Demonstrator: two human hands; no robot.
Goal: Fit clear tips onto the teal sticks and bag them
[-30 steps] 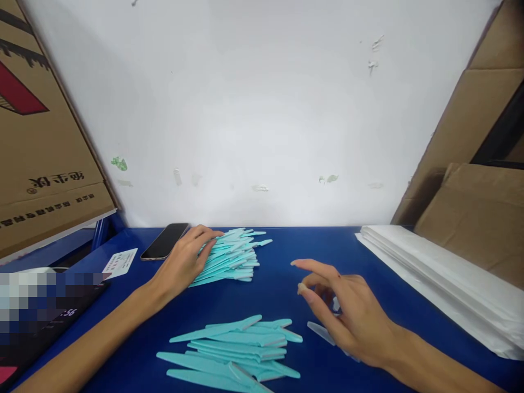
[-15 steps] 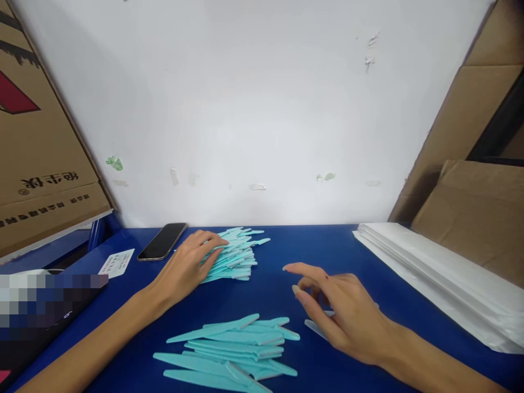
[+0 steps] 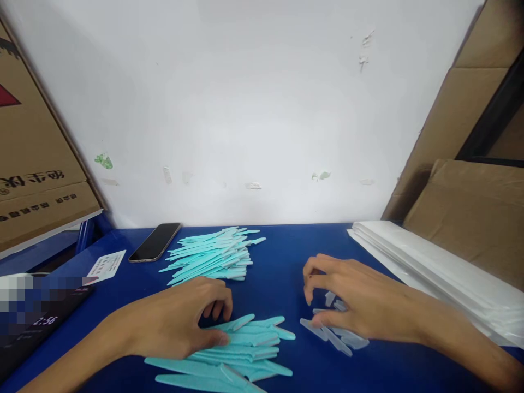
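My left hand (image 3: 180,319) is over the left side of the near pile of teal eyebrow razors (image 3: 257,338). Its thumb rests on the razors, and its curled fingers stay apart from the thumb with nothing visible between them. A second heap of teal razors (image 3: 216,254) lies farther back, with pointed handles mostly toward the left. To the right, my right hand (image 3: 352,297) hovers low over several translucent plastic blade caps (image 3: 338,341). The thumb is at the caps, fingers spread from it, and I see no cap gripped. The palm hides some caps.
A dark phone (image 3: 156,243) and a white card (image 3: 105,266) lie at the left. Nearer is a device with a lit clock display (image 3: 45,321). White plastic sheets (image 3: 434,278) are stacked at the right. Cardboard (image 3: 470,213) flanks both sides, and a white wall (image 3: 262,109) closes the back.
My left hand has come from the far razor heap to the near pile. My right hand has shifted slightly right, fingers bending down, and more caps now show. The view has turned slightly right.
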